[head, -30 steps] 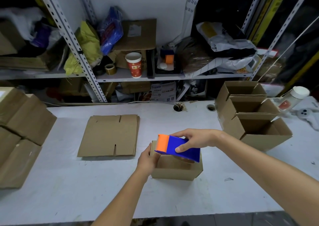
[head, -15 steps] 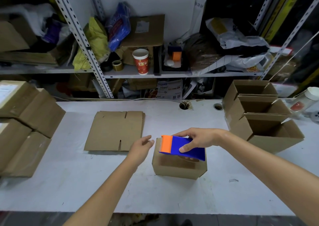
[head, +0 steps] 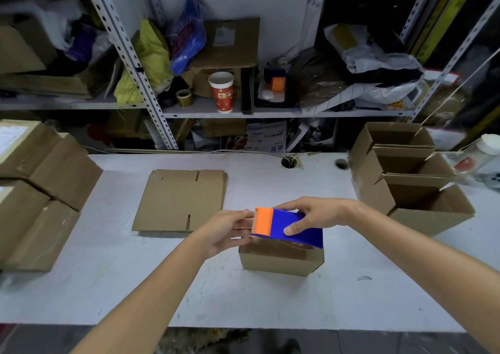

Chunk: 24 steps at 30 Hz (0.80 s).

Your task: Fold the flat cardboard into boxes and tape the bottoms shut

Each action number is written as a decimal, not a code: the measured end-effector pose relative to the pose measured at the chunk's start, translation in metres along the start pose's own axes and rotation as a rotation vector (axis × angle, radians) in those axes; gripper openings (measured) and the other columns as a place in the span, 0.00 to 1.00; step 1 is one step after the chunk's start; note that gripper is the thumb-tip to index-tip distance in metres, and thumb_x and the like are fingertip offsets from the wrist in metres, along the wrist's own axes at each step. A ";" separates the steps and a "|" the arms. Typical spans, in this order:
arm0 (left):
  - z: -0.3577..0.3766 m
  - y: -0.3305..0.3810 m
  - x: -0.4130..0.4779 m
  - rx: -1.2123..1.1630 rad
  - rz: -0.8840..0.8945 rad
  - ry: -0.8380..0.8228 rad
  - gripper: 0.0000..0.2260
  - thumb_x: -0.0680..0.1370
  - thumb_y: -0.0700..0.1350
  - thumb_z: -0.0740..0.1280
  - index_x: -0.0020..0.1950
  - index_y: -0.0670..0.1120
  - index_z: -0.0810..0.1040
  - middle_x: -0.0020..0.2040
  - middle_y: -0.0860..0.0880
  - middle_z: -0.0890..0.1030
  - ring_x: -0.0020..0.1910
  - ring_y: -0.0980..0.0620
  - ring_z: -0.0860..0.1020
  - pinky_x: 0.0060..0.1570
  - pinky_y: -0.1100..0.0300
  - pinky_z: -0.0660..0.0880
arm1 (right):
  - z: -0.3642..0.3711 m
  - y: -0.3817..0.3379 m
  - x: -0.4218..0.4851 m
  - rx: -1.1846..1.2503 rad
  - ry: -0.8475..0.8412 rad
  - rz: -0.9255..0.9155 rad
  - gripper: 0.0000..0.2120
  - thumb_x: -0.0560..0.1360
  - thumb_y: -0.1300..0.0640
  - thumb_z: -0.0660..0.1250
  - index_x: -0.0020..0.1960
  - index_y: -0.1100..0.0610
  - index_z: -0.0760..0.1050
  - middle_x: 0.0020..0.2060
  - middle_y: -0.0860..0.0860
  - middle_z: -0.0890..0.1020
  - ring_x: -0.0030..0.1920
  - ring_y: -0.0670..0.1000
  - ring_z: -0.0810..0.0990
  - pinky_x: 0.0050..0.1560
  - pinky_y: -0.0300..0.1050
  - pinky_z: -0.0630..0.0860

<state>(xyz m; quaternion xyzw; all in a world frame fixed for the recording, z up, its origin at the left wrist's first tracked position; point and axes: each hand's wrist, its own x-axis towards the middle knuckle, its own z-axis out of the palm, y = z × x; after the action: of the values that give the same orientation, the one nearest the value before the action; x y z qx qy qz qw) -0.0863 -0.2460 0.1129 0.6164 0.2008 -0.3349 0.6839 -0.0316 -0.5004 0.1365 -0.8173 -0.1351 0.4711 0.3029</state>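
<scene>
A small folded cardboard box [head: 278, 261] stands on the white table [head: 135, 286], near the front and middle. Just above it my right hand [head: 313, 214] grips a blue tape dispenser [head: 293, 227] with an orange cutter end. My left hand [head: 226, 230] is at that orange end, with fingers and thumb pinching the clear tape end that comes out there. A stack of flat cardboard [head: 178, 202] lies on the table to the left of the box.
Three open folded boxes [head: 422, 191] stand nested at the right edge, with a white-capped bottle [head: 479, 156] behind them. Taped brown boxes [head: 40, 191] are piled at the left edge. Cluttered metal shelves with a paper cup [head: 223, 91] rise behind the table.
My left hand let go of the box's left side, lifted, and moved right to the dispenser's orange end. The dispenser has risen slightly off the box.
</scene>
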 end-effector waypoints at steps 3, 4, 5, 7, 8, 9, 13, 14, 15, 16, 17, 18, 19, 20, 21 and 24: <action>0.004 0.002 0.003 0.028 -0.004 -0.002 0.13 0.83 0.51 0.65 0.62 0.45 0.79 0.56 0.44 0.85 0.55 0.49 0.83 0.59 0.49 0.80 | 0.001 -0.002 0.002 -0.009 -0.003 0.003 0.28 0.74 0.42 0.73 0.72 0.35 0.67 0.63 0.44 0.77 0.60 0.51 0.79 0.57 0.48 0.81; 0.004 0.001 0.005 0.025 -0.003 -0.002 0.14 0.83 0.52 0.65 0.62 0.45 0.79 0.56 0.44 0.84 0.56 0.49 0.83 0.59 0.49 0.80 | 0.000 -0.003 0.002 -0.014 -0.003 0.003 0.29 0.74 0.42 0.73 0.72 0.36 0.67 0.63 0.44 0.77 0.60 0.51 0.79 0.57 0.48 0.81; 0.005 0.002 0.005 0.013 -0.004 -0.004 0.15 0.83 0.53 0.64 0.62 0.44 0.79 0.56 0.43 0.85 0.56 0.48 0.83 0.60 0.48 0.79 | 0.000 -0.004 0.003 -0.019 -0.002 -0.002 0.30 0.74 0.42 0.73 0.73 0.36 0.66 0.63 0.44 0.77 0.60 0.51 0.79 0.57 0.48 0.81; 0.003 0.004 0.005 -0.017 -0.007 -0.008 0.16 0.83 0.52 0.63 0.62 0.42 0.79 0.55 0.42 0.85 0.55 0.47 0.84 0.61 0.48 0.79 | 0.000 -0.004 0.003 -0.023 -0.002 -0.007 0.30 0.75 0.43 0.73 0.73 0.37 0.66 0.62 0.44 0.78 0.59 0.51 0.79 0.57 0.48 0.81; 0.001 0.005 0.005 -0.018 -0.008 -0.006 0.15 0.84 0.51 0.63 0.62 0.41 0.79 0.54 0.42 0.85 0.54 0.47 0.84 0.60 0.48 0.79 | 0.000 -0.003 0.003 -0.024 -0.002 -0.004 0.29 0.75 0.43 0.73 0.73 0.37 0.66 0.62 0.44 0.78 0.59 0.50 0.79 0.57 0.48 0.81; 0.000 0.006 0.004 -0.010 -0.006 -0.002 0.15 0.84 0.50 0.63 0.61 0.41 0.79 0.54 0.42 0.86 0.53 0.47 0.84 0.59 0.49 0.80 | 0.001 -0.003 0.003 -0.023 -0.001 -0.004 0.29 0.75 0.44 0.73 0.73 0.37 0.67 0.61 0.44 0.78 0.59 0.50 0.79 0.57 0.48 0.81; -0.004 0.011 0.001 0.008 0.033 -0.003 0.12 0.83 0.49 0.64 0.61 0.43 0.80 0.53 0.44 0.86 0.53 0.47 0.85 0.57 0.50 0.81 | -0.001 0.000 0.004 -0.008 0.005 -0.010 0.28 0.75 0.44 0.73 0.72 0.36 0.67 0.61 0.43 0.79 0.58 0.50 0.80 0.57 0.49 0.82; -0.004 0.010 0.001 0.008 0.034 -0.004 0.12 0.83 0.49 0.64 0.61 0.43 0.80 0.53 0.44 0.86 0.53 0.48 0.85 0.56 0.50 0.81 | -0.001 0.000 0.003 -0.004 0.005 -0.009 0.28 0.75 0.44 0.73 0.72 0.36 0.67 0.61 0.44 0.79 0.59 0.50 0.80 0.57 0.48 0.82; -0.003 0.008 0.002 0.010 0.034 -0.005 0.12 0.83 0.49 0.64 0.60 0.44 0.81 0.53 0.45 0.86 0.53 0.48 0.85 0.56 0.51 0.81 | 0.000 0.001 0.003 -0.006 0.004 -0.009 0.28 0.75 0.44 0.73 0.72 0.36 0.67 0.61 0.44 0.78 0.59 0.50 0.80 0.57 0.47 0.82; -0.003 0.007 0.003 0.015 0.031 -0.010 0.13 0.83 0.51 0.64 0.60 0.44 0.81 0.54 0.45 0.86 0.54 0.49 0.84 0.57 0.51 0.80 | 0.000 0.000 0.003 -0.011 0.004 -0.012 0.28 0.76 0.44 0.72 0.72 0.36 0.67 0.61 0.43 0.78 0.58 0.50 0.80 0.56 0.46 0.81; -0.002 0.005 0.004 0.016 0.015 -0.016 0.15 0.83 0.53 0.63 0.61 0.45 0.81 0.54 0.46 0.86 0.55 0.49 0.84 0.59 0.51 0.80 | 0.000 0.000 0.003 -0.013 0.004 -0.012 0.27 0.76 0.44 0.72 0.72 0.36 0.67 0.61 0.43 0.78 0.58 0.50 0.80 0.56 0.46 0.81; -0.001 0.003 0.006 0.018 -0.009 -0.026 0.17 0.83 0.55 0.61 0.62 0.45 0.81 0.55 0.46 0.86 0.56 0.49 0.83 0.60 0.50 0.79 | 0.000 0.000 0.003 -0.013 0.002 -0.009 0.26 0.76 0.44 0.72 0.71 0.35 0.67 0.61 0.43 0.78 0.58 0.50 0.80 0.55 0.45 0.81; 0.002 0.001 0.009 0.020 -0.030 -0.044 0.19 0.83 0.57 0.60 0.64 0.46 0.80 0.56 0.46 0.85 0.57 0.49 0.83 0.62 0.50 0.77 | 0.001 0.000 0.003 -0.011 0.001 -0.007 0.25 0.76 0.44 0.72 0.69 0.34 0.67 0.61 0.43 0.78 0.58 0.50 0.80 0.55 0.44 0.81; 0.005 -0.001 0.011 0.021 -0.044 -0.064 0.21 0.83 0.59 0.60 0.65 0.46 0.78 0.56 0.46 0.85 0.58 0.49 0.83 0.64 0.49 0.76 | 0.001 0.000 0.003 -0.011 0.001 -0.011 0.25 0.76 0.44 0.72 0.68 0.33 0.67 0.61 0.43 0.78 0.58 0.50 0.80 0.55 0.44 0.81; 0.009 -0.001 0.014 0.015 -0.051 -0.078 0.22 0.82 0.61 0.59 0.65 0.46 0.77 0.57 0.45 0.85 0.58 0.48 0.83 0.65 0.48 0.75 | 0.000 0.000 0.004 -0.009 0.003 -0.016 0.25 0.75 0.43 0.72 0.68 0.32 0.67 0.61 0.43 0.79 0.58 0.50 0.80 0.55 0.45 0.82; 0.015 0.000 0.020 -0.023 -0.049 -0.077 0.24 0.81 0.62 0.60 0.67 0.45 0.75 0.57 0.44 0.85 0.57 0.47 0.84 0.66 0.44 0.75 | -0.001 0.002 0.005 0.003 0.009 -0.026 0.29 0.74 0.40 0.73 0.71 0.34 0.67 0.61 0.44 0.79 0.58 0.50 0.81 0.58 0.50 0.82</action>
<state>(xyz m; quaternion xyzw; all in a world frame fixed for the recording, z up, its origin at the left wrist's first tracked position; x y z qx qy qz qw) -0.0748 -0.2647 0.1014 0.5899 0.1931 -0.3729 0.6897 -0.0289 -0.5000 0.1322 -0.8173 -0.1433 0.4636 0.3108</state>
